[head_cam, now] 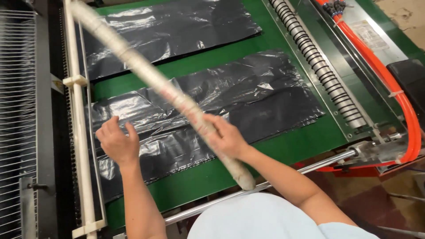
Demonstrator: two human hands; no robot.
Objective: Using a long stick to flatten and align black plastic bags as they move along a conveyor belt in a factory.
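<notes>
Right hand (225, 137) grips a long, pale, tape-wrapped stick (155, 79); left hand (117, 141), fingers loosely spread, touches glossy, wrinkled black plastic bags (248, 97).

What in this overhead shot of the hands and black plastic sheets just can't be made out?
- Long pale stick: motion-blurred in the head view; its wrapping is unreadable.
- Right hand: fingers curl around the stick, palm hidden.
- Near black sheet: partly covered by stick and both hands.
- Left hand: fingertips hidden behind the hand itself.
- Far black sheet: cut off by the top edge.
</notes>
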